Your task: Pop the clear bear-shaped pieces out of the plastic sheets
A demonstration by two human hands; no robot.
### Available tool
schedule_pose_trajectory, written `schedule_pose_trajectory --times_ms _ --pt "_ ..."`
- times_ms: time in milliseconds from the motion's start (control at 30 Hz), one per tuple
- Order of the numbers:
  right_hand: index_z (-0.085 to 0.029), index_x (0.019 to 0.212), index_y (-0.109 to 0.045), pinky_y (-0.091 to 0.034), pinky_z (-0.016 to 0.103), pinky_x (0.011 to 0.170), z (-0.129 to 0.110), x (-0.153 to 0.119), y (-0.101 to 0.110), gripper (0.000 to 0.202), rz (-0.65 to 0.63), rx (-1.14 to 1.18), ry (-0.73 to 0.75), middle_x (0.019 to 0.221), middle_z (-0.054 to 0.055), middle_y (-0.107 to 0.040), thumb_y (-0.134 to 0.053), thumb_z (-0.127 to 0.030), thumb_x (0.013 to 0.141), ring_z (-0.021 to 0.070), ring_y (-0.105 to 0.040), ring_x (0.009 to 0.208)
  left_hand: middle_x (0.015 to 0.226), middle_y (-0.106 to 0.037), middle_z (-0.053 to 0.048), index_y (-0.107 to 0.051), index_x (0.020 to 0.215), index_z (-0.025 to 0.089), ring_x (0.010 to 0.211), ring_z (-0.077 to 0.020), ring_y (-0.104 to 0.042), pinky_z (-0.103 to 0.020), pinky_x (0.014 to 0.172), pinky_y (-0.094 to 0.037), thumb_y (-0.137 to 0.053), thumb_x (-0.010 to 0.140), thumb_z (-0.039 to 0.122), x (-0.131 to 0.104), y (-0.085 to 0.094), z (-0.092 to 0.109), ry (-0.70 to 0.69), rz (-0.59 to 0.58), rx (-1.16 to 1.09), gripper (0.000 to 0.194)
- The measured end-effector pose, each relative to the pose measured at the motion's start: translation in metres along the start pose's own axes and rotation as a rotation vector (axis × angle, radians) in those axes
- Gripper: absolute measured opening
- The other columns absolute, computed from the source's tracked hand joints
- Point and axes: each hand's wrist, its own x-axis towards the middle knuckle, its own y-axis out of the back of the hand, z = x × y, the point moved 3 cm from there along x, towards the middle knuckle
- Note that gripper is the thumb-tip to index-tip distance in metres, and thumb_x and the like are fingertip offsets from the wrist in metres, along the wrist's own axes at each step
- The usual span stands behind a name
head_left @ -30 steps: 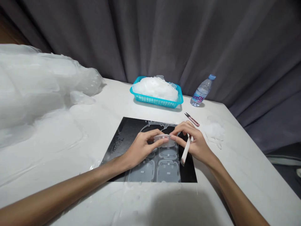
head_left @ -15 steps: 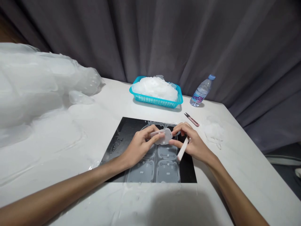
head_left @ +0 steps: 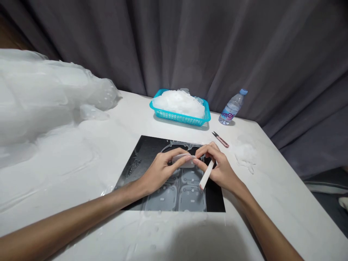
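My left hand (head_left: 159, 171) pinches a small translucent plastic piece (head_left: 188, 164) between thumb and fingers. At that piece's right edge, the thumb and forefinger of my right hand (head_left: 224, 170) press together on it. A flat white stick (head_left: 207, 174) is tucked in the right hand and points down toward me. Under both hands lies a clear moulded sheet (head_left: 191, 198) with several rounded-square shapes, on a black mat (head_left: 216, 203). The fingers cover part of the piece.
Behind the mat stands a blue basket (head_left: 181, 117) heaped with white translucent pieces. A water bottle (head_left: 231, 110), pink thread snips (head_left: 220, 140) and clear scraps (head_left: 246, 152) are to the right. A large pile of translucent sheets (head_left: 49, 98) fills the left.
The translucent piece has tipped from facing me to nearly edge-on. My right thumb and forefinger have closed in on its edge, and the white stick has swung slightly left.
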Motion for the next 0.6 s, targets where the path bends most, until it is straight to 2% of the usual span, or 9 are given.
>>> schedule_pose_trajectory --times_ms 233,367,467,600 --pt "-0.025 0.090 -0.061 -0.044 0.039 0.083 0.004 0.000 -0.001 0.012 0.041 0.050 0.010 0.094 0.003 -0.066 -0.068 -0.028 0.099 0.0222 -0.056 0.092 0.097 -0.080 -0.002 -0.081 0.099 0.020 0.089 -0.0187 -0.071 -0.024 0.080 -0.051 -0.064 0.102 0.039 0.000 0.000 0.001 -0.008 0.015 -0.082 0.025" --pt "-0.025 0.093 -0.061 -0.044 0.037 0.084 0.011 0.000 -0.004 0.009 -0.012 0.066 -0.044 0.098 0.003 -0.065 -0.069 -0.029 0.098 0.0208 -0.054 0.089 0.087 -0.076 -0.002 -0.079 0.092 0.017 0.081 -0.0172 -0.068 -0.023 0.074 -0.050 -0.066 0.100 0.039 0.002 0.004 -0.007 0.039 0.094 -0.136 0.027" --pt "-0.025 0.098 -0.066 -0.044 0.035 0.083 0.016 -0.001 -0.009 0.013 -0.083 0.037 -0.134 0.098 0.002 -0.062 -0.076 -0.028 0.091 0.0200 -0.052 0.087 0.089 -0.073 -0.002 -0.075 0.095 0.016 0.082 -0.0163 -0.066 -0.024 0.074 -0.050 -0.067 0.100 0.043 0.006 0.007 -0.016 0.057 0.166 -0.209 0.029" --pt "-0.024 0.094 -0.069 -0.043 0.034 0.081 0.021 -0.002 -0.012 0.006 -0.077 0.027 -0.141 0.092 0.001 -0.062 -0.074 -0.026 0.093 0.0195 -0.051 0.084 0.089 -0.071 0.000 -0.069 0.099 0.018 0.081 -0.0160 -0.066 -0.024 0.073 -0.050 -0.077 0.092 0.044 0.007 0.004 -0.020 0.067 0.169 -0.268 0.028"
